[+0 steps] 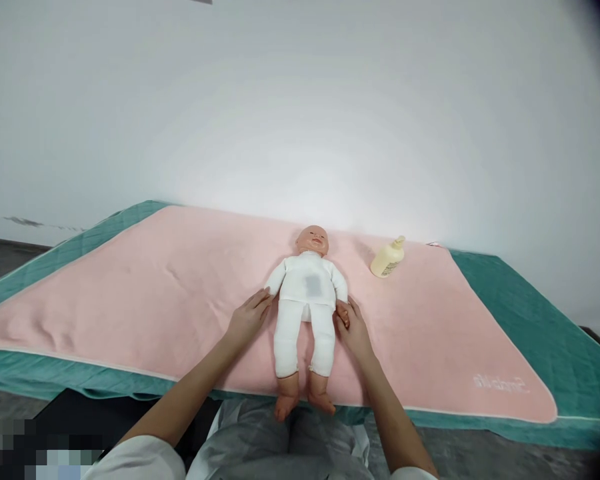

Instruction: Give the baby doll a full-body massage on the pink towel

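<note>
A baby doll (307,283) in a white cloth top and trousers lies on its back, head toward the wall. Its bare feet reach over the near edge of the pink mat. My left hand (250,315) closes around the doll's hand on the left side, which my fingers mostly hide. On the other side, my right hand (355,328) holds the doll's other hand between thumb and fingers; part of that small hand shows. A grey patch marks the doll's top. To the right of its head stands a pale yellow pump bottle (387,259), leaning in the view.
The pink mat (145,287) covers much of a green quilted bed cover (535,313). A white wall (300,113) rises directly behind the bed. My legs (285,447) are close against the near edge. Something black (85,417) sits below the bed edge at the left.
</note>
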The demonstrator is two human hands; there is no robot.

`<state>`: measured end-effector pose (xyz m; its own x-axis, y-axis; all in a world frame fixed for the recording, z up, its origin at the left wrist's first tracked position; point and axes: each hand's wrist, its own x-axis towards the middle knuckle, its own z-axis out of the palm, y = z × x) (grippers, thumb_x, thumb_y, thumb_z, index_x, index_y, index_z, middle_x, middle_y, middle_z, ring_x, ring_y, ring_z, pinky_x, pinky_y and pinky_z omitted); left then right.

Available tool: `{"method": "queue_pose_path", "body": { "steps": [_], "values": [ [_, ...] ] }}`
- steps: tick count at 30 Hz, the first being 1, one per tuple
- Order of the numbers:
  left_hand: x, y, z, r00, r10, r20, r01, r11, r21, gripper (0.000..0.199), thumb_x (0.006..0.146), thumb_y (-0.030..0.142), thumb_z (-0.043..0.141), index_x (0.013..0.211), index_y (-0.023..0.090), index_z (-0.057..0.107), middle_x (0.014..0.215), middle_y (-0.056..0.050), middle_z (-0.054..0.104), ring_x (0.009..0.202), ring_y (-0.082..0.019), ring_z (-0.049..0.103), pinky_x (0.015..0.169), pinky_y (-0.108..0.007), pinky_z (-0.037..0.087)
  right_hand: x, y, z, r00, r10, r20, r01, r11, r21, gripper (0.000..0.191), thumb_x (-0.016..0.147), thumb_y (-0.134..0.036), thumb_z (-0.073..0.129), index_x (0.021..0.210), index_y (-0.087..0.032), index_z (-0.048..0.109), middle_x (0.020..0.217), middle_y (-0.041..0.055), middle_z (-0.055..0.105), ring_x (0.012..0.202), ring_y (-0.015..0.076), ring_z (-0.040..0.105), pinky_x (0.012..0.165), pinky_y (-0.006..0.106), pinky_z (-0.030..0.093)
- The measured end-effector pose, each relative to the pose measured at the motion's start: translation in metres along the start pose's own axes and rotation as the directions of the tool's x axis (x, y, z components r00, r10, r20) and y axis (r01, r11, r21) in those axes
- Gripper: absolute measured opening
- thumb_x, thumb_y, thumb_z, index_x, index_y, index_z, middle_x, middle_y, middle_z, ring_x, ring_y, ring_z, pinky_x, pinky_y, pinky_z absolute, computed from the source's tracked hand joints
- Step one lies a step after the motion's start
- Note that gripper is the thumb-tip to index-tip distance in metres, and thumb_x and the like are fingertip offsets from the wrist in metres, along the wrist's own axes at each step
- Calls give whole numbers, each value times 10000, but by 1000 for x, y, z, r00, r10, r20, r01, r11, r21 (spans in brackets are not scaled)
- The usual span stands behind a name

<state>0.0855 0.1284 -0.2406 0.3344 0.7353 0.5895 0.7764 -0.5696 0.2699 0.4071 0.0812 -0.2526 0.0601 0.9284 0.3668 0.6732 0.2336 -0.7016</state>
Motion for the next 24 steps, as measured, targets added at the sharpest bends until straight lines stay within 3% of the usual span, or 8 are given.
{"method": "queue_pose_path", "body": {
  "steps": [4,8,19,24],
  "values": [
    [-1,6,-1,998,55,26,-57,994,95,306,957,189,425,1099,189,695,1279,-81,661,1216,-228,609,989,-361,551,-4,-1,5,998,-57,-9,54,981,-188,414,899,-248,484,1290,-210,613,1405,120,535,1366,296,421,1121,522,377],
    [-2,10,-2,997,60,37,-64,991,115,296,947,161,428,1078,183,692,1324,-86,631,1246,-231,585,1000,-356,541,-6,1,5,997,-76,-8,72,970,-231,430,894,-237,497,1309,-210,606,1414,123,532,1340,300,457,1094,504,413],
    [-1,12,-4,991,-125,48,128,989,-71,299,887,143,447,999,243,705,1346,-48,612,1219,-224,593,1035,-409,511,-7,-6,4,1000,-16,-17,14,995,-96,440,900,-225,468,1323,-270,579,1444,75,502,1380,272,433,1106,473,424],
    [2,13,-7,972,-234,34,236,960,-150,357,866,138,441,1110,252,675,1341,-52,613,1158,-229,625,994,-417,529,-8,-7,9,987,97,-127,-95,995,23,391,882,-220,454,1214,-240,660,1400,105,508,1299,265,503,1075,470,447]
  ]
}}
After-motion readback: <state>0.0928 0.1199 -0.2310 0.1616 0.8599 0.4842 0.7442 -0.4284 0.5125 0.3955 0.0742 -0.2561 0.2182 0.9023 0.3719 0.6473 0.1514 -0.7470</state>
